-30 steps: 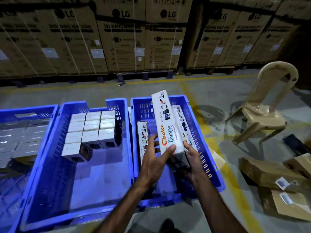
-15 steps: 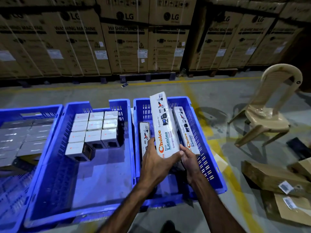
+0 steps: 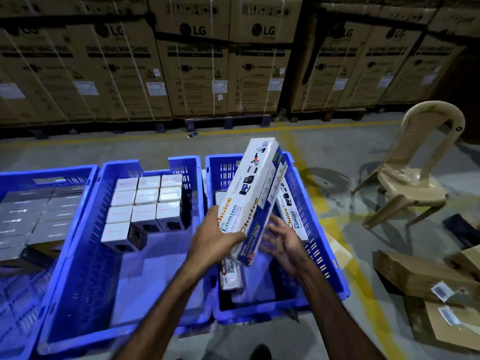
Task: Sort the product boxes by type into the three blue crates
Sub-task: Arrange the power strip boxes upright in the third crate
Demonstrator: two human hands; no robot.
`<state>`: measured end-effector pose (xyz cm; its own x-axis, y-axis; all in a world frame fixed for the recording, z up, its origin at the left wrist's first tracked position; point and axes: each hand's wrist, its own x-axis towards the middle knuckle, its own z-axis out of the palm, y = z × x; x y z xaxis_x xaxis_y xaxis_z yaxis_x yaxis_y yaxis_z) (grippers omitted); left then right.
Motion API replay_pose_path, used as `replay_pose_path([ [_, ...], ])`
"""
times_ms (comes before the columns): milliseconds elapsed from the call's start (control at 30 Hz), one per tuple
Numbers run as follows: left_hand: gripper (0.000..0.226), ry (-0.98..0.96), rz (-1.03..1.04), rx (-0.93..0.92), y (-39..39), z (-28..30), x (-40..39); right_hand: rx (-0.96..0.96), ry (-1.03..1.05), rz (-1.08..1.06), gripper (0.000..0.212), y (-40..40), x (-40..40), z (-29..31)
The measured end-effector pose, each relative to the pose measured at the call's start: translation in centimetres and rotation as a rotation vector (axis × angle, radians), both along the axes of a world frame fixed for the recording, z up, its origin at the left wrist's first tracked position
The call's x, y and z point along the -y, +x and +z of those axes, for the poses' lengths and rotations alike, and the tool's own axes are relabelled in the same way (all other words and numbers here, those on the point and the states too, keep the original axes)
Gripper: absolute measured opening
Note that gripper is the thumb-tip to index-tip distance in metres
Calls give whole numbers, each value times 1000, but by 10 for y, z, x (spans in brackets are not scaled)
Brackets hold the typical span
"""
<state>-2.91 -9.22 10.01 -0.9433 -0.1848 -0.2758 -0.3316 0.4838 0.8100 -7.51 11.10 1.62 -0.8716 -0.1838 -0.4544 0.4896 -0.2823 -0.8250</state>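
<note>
While the left hand grips it (lower end hidden), the long box tilts.

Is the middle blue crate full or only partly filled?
Partly filled. The middle crate has small white boxes only at its far end; its near floor is bare.

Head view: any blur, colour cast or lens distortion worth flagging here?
Head view: right hand is motion-smeared; the long Choice box in the left hand stays readable; blue cast over the crates; wide-angle bending tilts the LG cartons; dim overall.
</note>
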Motion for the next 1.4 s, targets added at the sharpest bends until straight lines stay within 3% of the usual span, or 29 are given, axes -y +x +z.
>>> replay_pose_path([
  [167, 60, 5, -140, 10, -19, 22, 42, -21, 8, -130, 41, -14, -10, 16],
  [300, 68, -53, -200, -14, -29, 26, 48, -20, 22, -163, 62, -17, -12, 20],
  [367, 69, -80, -171, -38, -30, 24, 42, -53, 91, -115, 46, -16, -10, 27],
  [433, 70, -175, -132, -70, -25, 22, 28, -81, 205, -13, 31, -16, -7, 30],
  [533, 67, -294, -25, -69, -17, 13, 0, -71, 310, 85, 31, -16, -2, 32],
  [700, 76, -353, 63, -29, -25, -13, -36, -341, 708, -25, 16, -25, -22, 27],
  [800, 85, -357, 65, -3, -39, -31, -55, -415, 1004, -37, 23, -31, -52, 32],
  [900, 91, -336, 73, 34, -53, -46, -75, -431, 1157, -46, 32, -36, -81, 30],
  [1000, 89, -307, 103, 67, -61, -58, -95, -381, 1207, 37, 44, -37, -98, 20],
  [1067, 86, -286, 128, 87, -65, -66, -108, -345, 1168, 81, 39, -33, -104, 13],
  [1133, 86, -271, 143, 99, -66, -73, -121, -384, 1118, 109, 25, -27, -108, 7],
  [1400, 85, -267, 138, 100, -71, -112, -165, -605, 1059, 120, 20, -16, -119, -2],
])
